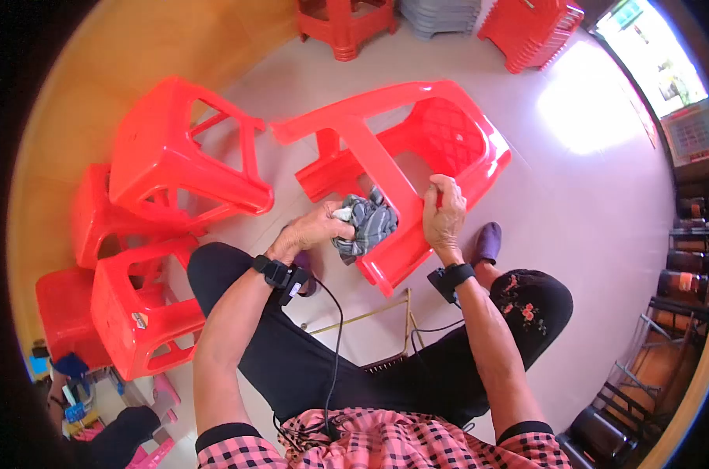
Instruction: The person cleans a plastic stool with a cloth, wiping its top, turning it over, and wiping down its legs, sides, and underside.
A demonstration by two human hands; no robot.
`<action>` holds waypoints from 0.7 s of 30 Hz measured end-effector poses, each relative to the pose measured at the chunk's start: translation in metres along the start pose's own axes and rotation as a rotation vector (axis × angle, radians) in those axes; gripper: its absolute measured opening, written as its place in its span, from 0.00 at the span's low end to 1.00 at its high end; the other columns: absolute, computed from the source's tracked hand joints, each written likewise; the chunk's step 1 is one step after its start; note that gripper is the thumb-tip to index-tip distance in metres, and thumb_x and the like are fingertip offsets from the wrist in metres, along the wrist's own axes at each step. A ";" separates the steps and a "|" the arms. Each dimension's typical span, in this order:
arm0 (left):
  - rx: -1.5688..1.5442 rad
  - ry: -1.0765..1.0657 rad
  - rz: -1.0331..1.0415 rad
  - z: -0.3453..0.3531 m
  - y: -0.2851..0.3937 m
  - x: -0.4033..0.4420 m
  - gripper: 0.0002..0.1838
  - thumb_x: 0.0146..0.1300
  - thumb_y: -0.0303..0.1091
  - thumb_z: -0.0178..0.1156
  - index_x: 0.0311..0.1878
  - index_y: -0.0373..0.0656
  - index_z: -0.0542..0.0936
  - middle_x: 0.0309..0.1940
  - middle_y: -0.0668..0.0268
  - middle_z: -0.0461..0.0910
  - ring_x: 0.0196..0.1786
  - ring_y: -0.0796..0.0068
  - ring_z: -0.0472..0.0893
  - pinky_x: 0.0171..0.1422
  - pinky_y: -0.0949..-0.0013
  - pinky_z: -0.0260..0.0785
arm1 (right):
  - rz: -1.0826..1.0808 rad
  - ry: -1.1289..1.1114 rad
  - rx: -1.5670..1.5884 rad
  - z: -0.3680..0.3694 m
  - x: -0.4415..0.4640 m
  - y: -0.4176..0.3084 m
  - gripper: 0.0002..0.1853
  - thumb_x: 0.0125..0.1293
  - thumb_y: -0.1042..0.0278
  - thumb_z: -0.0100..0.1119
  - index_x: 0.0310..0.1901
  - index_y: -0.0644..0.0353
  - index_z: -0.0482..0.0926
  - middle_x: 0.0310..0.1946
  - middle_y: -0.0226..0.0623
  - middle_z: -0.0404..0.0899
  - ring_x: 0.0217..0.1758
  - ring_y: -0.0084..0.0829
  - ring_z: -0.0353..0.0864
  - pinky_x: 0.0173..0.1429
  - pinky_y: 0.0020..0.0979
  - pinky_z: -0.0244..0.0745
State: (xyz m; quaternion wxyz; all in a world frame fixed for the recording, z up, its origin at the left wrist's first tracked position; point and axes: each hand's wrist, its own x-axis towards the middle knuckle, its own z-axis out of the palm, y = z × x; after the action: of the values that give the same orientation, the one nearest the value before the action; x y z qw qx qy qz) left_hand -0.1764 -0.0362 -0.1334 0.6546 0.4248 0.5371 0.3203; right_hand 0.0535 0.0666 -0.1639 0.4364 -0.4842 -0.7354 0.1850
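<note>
A red plastic stool (379, 160) lies tipped over in front of my knees, its hollow underside and legs in view. My left hand (315, 228) is closed round a bunched grey patterned cloth (368, 225) and presses it against the near part of the stool. Part of the cloth is hidden by my fingers. On the other side, my right hand (445, 215) has its fingers bent over the stool's edge and grips it. Both wrists wear black straps with small devices and cables.
Several red stools (151, 156) stand to the left by the wooden wall. Stacked red stools (530, 31) and grey stools (440, 16) are at the back. Another person's leg (124, 430) shows at lower left. Dark folding furniture (687, 281) lines the right side.
</note>
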 end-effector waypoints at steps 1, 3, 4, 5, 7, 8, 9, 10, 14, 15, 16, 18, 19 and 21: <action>0.005 0.016 0.001 -0.003 0.013 -0.010 0.20 0.47 0.28 0.60 0.47 0.41 0.77 0.38 0.73 0.78 0.41 0.80 0.76 0.49 0.72 0.70 | 0.005 -0.006 -0.003 -0.001 0.001 -0.002 0.08 0.61 0.74 0.53 0.42 0.59 0.75 0.35 0.41 0.79 0.43 0.40 0.79 0.48 0.38 0.70; -0.215 0.133 0.051 -0.009 0.034 -0.022 0.19 0.49 0.27 0.58 0.48 0.43 0.77 0.37 0.75 0.77 0.42 0.82 0.75 0.48 0.73 0.69 | 0.005 -0.019 -0.005 -0.001 0.001 -0.005 0.08 0.61 0.74 0.53 0.42 0.59 0.75 0.36 0.41 0.79 0.42 0.40 0.79 0.48 0.38 0.70; -0.397 0.200 0.106 -0.016 0.043 -0.023 0.21 0.49 0.28 0.59 0.49 0.43 0.76 0.40 0.74 0.76 0.43 0.81 0.75 0.48 0.72 0.69 | 0.016 -0.014 -0.002 0.001 0.001 -0.005 0.07 0.60 0.72 0.53 0.41 0.58 0.75 0.36 0.39 0.79 0.43 0.39 0.78 0.47 0.38 0.68; -0.374 0.287 0.186 -0.026 0.054 -0.022 0.21 0.48 0.28 0.60 0.49 0.42 0.76 0.41 0.73 0.77 0.43 0.80 0.75 0.48 0.71 0.70 | 0.027 -0.010 -0.001 0.001 0.001 -0.005 0.07 0.60 0.71 0.54 0.40 0.57 0.75 0.36 0.37 0.78 0.43 0.38 0.78 0.47 0.38 0.66; 0.008 0.463 0.170 -0.061 0.088 -0.018 0.21 0.47 0.28 0.60 0.49 0.42 0.76 0.41 0.69 0.77 0.43 0.75 0.76 0.48 0.68 0.71 | 0.030 -0.019 -0.021 0.000 0.000 -0.003 0.07 0.59 0.72 0.54 0.40 0.57 0.75 0.36 0.37 0.78 0.43 0.38 0.78 0.47 0.38 0.66; 0.371 0.541 0.069 -0.083 0.102 -0.014 0.21 0.47 0.28 0.59 0.49 0.42 0.76 0.41 0.66 0.78 0.43 0.71 0.77 0.47 0.66 0.71 | 0.034 -0.025 -0.025 0.000 -0.001 -0.001 0.07 0.59 0.72 0.54 0.39 0.57 0.75 0.36 0.37 0.78 0.42 0.38 0.78 0.47 0.38 0.66; 0.370 0.543 0.074 -0.097 0.105 -0.007 0.21 0.47 0.28 0.59 0.49 0.42 0.76 0.41 0.66 0.78 0.43 0.71 0.77 0.47 0.66 0.71 | 0.037 -0.030 -0.028 0.001 -0.001 0.000 0.07 0.59 0.72 0.54 0.39 0.57 0.75 0.36 0.37 0.78 0.42 0.38 0.78 0.47 0.37 0.66; 0.752 0.703 0.291 -0.109 0.104 0.000 0.20 0.46 0.29 0.59 0.47 0.42 0.76 0.38 0.63 0.78 0.40 0.68 0.77 0.45 0.64 0.71 | 0.033 -0.027 -0.030 0.002 -0.001 -0.001 0.07 0.59 0.72 0.54 0.39 0.57 0.75 0.36 0.37 0.78 0.42 0.38 0.78 0.47 0.37 0.66; 1.330 0.841 0.097 -0.154 0.091 0.039 0.19 0.41 0.34 0.57 0.41 0.42 0.77 0.28 0.53 0.78 0.32 0.58 0.76 0.39 0.59 0.71 | 0.037 -0.061 -0.070 0.001 -0.003 -0.002 0.07 0.59 0.73 0.54 0.39 0.57 0.75 0.35 0.37 0.78 0.41 0.37 0.77 0.46 0.37 0.66; 1.317 0.842 0.098 -0.157 0.103 0.042 0.19 0.41 0.34 0.57 0.41 0.42 0.77 0.28 0.53 0.78 0.32 0.58 0.76 0.39 0.59 0.71 | 0.031 -0.078 -0.093 0.001 -0.003 -0.001 0.07 0.59 0.73 0.54 0.39 0.57 0.75 0.35 0.36 0.78 0.41 0.37 0.77 0.46 0.37 0.66; 1.177 0.585 -0.015 -0.156 0.125 0.038 0.22 0.41 0.36 0.58 0.43 0.42 0.77 0.29 0.54 0.78 0.32 0.60 0.76 0.37 0.61 0.70 | 0.027 -0.086 -0.102 0.001 -0.003 -0.002 0.07 0.59 0.73 0.54 0.39 0.57 0.75 0.35 0.36 0.78 0.41 0.37 0.77 0.46 0.37 0.66; 1.044 0.356 -0.231 -0.169 0.131 0.053 0.23 0.39 0.40 0.59 0.41 0.40 0.77 0.28 0.56 0.78 0.31 0.64 0.75 0.34 0.61 0.66 | 0.018 -0.071 -0.063 -0.001 -0.002 -0.001 0.07 0.58 0.73 0.55 0.39 0.57 0.75 0.33 0.36 0.77 0.41 0.37 0.77 0.46 0.36 0.66; 1.037 0.346 -0.228 -0.175 0.127 0.063 0.23 0.39 0.40 0.59 0.41 0.40 0.77 0.28 0.56 0.78 0.31 0.64 0.75 0.34 0.61 0.66 | 0.022 -0.074 -0.074 -0.002 -0.003 -0.001 0.07 0.58 0.73 0.55 0.39 0.57 0.75 0.33 0.36 0.77 0.41 0.37 0.77 0.46 0.36 0.66; 1.177 0.353 -0.294 -0.185 0.121 0.076 0.20 0.37 0.42 0.61 0.34 0.39 0.80 0.26 0.59 0.79 0.29 0.66 0.76 0.33 0.61 0.65 | 0.016 -0.058 -0.066 -0.001 -0.003 0.000 0.07 0.58 0.73 0.55 0.39 0.57 0.75 0.33 0.36 0.77 0.41 0.37 0.77 0.46 0.36 0.66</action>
State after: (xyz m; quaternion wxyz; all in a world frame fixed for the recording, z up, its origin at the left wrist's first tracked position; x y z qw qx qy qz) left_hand -0.3354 0.1220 -0.0690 0.2497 0.5763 0.7761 -0.0568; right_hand 0.0545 0.0638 -0.1645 0.3971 -0.4987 -0.7496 0.1779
